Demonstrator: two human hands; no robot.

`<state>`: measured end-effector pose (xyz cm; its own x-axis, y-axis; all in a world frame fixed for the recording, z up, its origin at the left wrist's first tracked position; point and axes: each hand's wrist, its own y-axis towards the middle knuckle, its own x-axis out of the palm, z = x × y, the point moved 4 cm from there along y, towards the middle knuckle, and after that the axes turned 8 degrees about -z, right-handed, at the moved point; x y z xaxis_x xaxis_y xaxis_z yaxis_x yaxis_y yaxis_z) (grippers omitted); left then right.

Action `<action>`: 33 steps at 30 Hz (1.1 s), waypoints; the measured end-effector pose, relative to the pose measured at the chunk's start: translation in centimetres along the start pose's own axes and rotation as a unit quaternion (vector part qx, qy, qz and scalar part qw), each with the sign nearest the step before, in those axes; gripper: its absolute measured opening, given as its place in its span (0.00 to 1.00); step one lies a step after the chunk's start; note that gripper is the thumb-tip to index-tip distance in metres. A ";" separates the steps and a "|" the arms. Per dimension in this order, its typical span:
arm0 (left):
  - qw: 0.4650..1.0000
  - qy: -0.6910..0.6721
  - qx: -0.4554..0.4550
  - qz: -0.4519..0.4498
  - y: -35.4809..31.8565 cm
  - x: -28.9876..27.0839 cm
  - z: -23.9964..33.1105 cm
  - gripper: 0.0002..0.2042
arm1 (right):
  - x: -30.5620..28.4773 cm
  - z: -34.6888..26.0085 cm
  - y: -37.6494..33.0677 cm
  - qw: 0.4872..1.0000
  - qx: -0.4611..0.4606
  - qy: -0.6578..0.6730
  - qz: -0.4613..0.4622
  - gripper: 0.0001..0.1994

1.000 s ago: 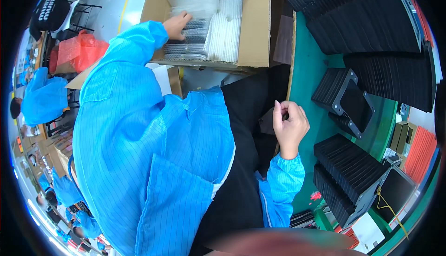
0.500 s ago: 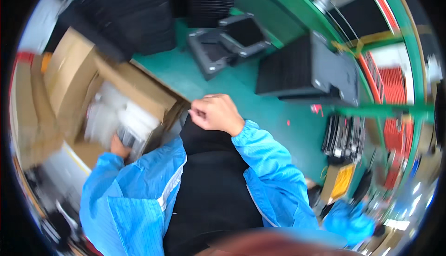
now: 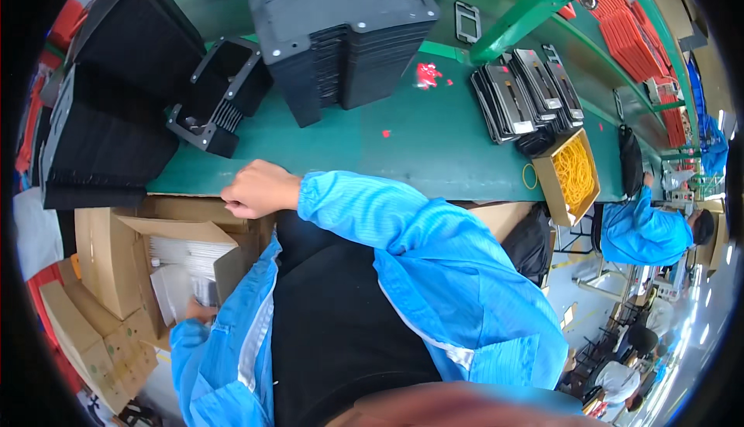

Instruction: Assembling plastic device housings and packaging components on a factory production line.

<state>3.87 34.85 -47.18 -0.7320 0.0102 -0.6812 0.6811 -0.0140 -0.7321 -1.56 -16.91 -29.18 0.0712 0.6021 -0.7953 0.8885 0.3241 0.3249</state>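
Observation:
My left hand (image 3: pixel 200 311) reaches down into an open cardboard box (image 3: pixel 128 260) at the left, below the bench edge. It touches a shiny greyish plastic packet (image 3: pixel 205 291) beside a stack of white sheet-like pieces (image 3: pixel 190 255); its fingers are partly hidden and blurred, so I cannot make out a grip. My right hand (image 3: pixel 260 188) is closed in a loose fist at the front edge of the green bench (image 3: pixel 333 160), with nothing visible in it. Beyond it stand black plastic frames (image 3: pixel 221 98), loosely stacked.
Tall black frame stacks stand at the far left (image 3: pixel 101 125) and back middle (image 3: pixel 349 28). Rightward lie bundled dark flat pieces (image 3: pixel 523 94) and a carton of yellow bands (image 3: pixel 573 167). Red scraps (image 3: pixel 428 76) dot the bench. A green post (image 3: pixel 527 12) rises behind; a co-worker (image 3: pixel 647 229) sits right.
The view has swung, and more of the bench and the far right shows now. My left hand is still in the box by the packet; my right hand stays closed near the bench edge.

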 end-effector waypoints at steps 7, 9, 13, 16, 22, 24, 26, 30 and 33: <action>0.965 -0.023 0.019 0.261 -17.2 -14.6 8.7 0.40 | -1.3 0.7 -0.5 0.993 -0.007 0.086 0.075 0.10; 0.944 -0.166 0.082 0.274 -20.0 -16.2 10.2 0.38 | -1.8 0.0 -1.5 0.986 -0.021 0.141 0.085 0.10; 0.758 -0.560 0.280 0.182 -21.3 -15.2 16.8 0.36 | -6.9 -0.3 -4.2 0.965 -0.061 0.226 0.119 0.11; 0.651 -0.664 0.366 0.013 -19.6 -13.4 25.0 0.41 | -14.2 0.6 -9.4 0.969 -0.093 0.166 0.156 0.14; 0.604 -0.581 0.493 -0.232 -19.8 -8.0 47.0 0.41 | -26.5 6.9 -20.9 0.880 0.155 0.055 0.447 0.12; 0.655 -0.477 0.531 -0.249 -18.1 -7.1 51.1 0.38 | -29.4 10.6 -23.0 0.839 0.295 0.016 0.456 0.09; 0.646 -0.460 0.551 -0.259 -17.1 -6.0 54.4 0.37 | -31.6 14.9 -23.5 0.843 0.333 -0.106 0.409 0.07; 0.640 -0.404 0.602 -0.255 -18.7 -6.6 56.8 0.37 | -33.3 27.3 -23.9 0.810 0.438 -0.356 0.158 0.08; 0.630 -0.400 0.621 -0.240 -18.6 -6.5 56.7 0.38 | -34.9 33.3 -23.3 0.720 0.543 -0.432 0.033 0.12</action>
<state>-4.99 -21.66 -28.91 -0.9615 -0.1888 0.1997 0.2029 -0.9778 0.0527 -9.62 -69.80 -26.07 -0.0326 -0.2401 -0.9702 0.6679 -0.7274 0.1576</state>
